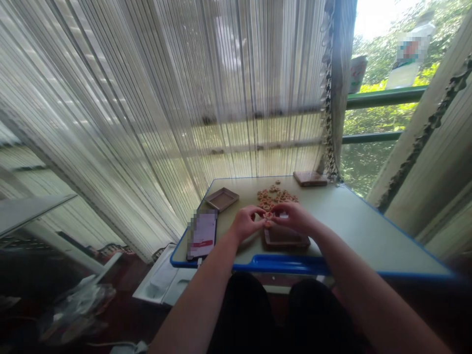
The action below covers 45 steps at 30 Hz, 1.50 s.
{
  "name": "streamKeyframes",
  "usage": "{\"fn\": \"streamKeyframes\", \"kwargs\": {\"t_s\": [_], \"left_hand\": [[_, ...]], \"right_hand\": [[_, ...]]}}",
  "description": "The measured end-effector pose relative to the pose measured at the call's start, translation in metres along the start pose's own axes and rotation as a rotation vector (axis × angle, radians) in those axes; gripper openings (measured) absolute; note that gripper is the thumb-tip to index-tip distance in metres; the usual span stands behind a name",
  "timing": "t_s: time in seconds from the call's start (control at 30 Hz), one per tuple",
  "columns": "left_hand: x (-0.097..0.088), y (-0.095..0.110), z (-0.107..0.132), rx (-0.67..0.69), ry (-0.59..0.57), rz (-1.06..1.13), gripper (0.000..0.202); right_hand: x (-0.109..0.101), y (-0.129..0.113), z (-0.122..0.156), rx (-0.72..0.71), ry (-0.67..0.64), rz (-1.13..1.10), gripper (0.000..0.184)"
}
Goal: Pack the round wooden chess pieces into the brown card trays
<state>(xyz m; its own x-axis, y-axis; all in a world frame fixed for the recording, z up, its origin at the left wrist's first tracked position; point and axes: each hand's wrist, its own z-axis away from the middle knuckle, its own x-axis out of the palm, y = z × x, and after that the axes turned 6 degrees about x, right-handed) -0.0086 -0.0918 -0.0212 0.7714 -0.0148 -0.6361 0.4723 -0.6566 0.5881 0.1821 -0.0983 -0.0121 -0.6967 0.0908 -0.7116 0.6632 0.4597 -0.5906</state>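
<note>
My left hand (248,221) and my right hand (293,216) meet above a small table (354,221) with a blue rim. Both pinch small orange-brown wooden pieces (268,216) between their fingertips. Just below the hands lies a brown wooden tray (285,238). Beyond the hands, a loose heap of several similar wooden pieces (275,195) is scattered on the tabletop.
A second empty wooden tray (221,198) sits at the table's far left, and a flat wooden lid or board (310,178) at the far edge. A phone (202,234) lies on the left corner. Sheer curtains hang behind; a window with green rails is to the right.
</note>
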Motion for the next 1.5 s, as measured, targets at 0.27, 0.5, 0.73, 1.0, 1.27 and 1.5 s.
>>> {"fn": "streamKeyframes", "kwargs": {"t_s": [0.27,0.5,0.73,1.0,1.27,1.5], "left_hand": [[0.000,-0.005,0.002,-0.012,-0.035,-0.043,0.024],[0.003,-0.005,0.002,-0.008,-0.010,-0.095,0.018],[0.004,-0.003,0.002,-0.012,0.020,-0.140,0.015],[0.002,-0.009,-0.019,-0.125,0.165,-0.209,0.018],[0.002,-0.018,-0.085,-0.169,0.238,-0.196,0.021],[0.026,-0.055,-0.085,-0.043,0.145,-0.360,0.018]], "right_hand": [[0.002,0.004,0.005,-0.034,-0.037,0.001,0.018],[-0.004,0.010,0.007,0.001,0.000,0.012,0.016],[-0.007,0.010,0.012,0.007,-0.105,0.146,0.016],[-0.011,0.003,0.015,-0.021,-0.197,0.237,0.019],[-0.009,0.001,0.014,-0.030,-0.158,0.190,0.016],[-0.008,0.001,0.012,-0.057,-0.198,0.159,0.011]]}}
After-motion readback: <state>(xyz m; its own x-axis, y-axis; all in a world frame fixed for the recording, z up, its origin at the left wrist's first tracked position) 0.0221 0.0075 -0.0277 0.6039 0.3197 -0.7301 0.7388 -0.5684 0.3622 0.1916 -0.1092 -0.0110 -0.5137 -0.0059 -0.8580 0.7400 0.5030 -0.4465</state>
